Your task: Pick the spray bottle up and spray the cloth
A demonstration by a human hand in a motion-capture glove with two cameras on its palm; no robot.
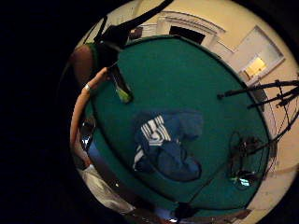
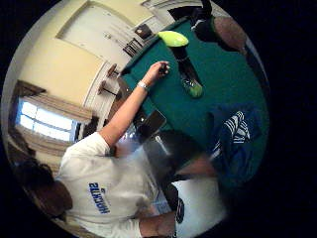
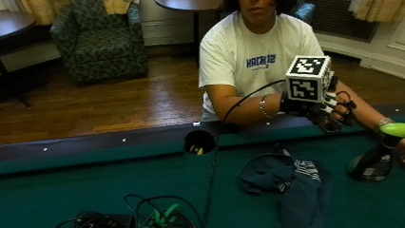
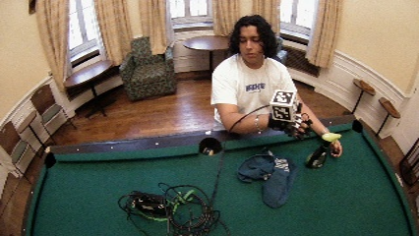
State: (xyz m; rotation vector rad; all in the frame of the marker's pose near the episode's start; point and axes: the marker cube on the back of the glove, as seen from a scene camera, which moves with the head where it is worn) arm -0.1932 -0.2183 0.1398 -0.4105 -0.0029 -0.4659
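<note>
Green felt (image 3: pixel 95 180) — gloved right hand (image 3: pixel 316 107) empty.

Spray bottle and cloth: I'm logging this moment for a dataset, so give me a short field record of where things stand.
surface: green felt table
spray bottle: upright on the felt, dark body, lime-green head
cloth: dark blue with white stripes, crumpled on the felt beside the bottle
right hand: gloved, raised above the table edge, holds nothing, apart from the bottle
bare hand: on the table by the bottle; contact unclear
task stage: bottle not yet picked up
</note>
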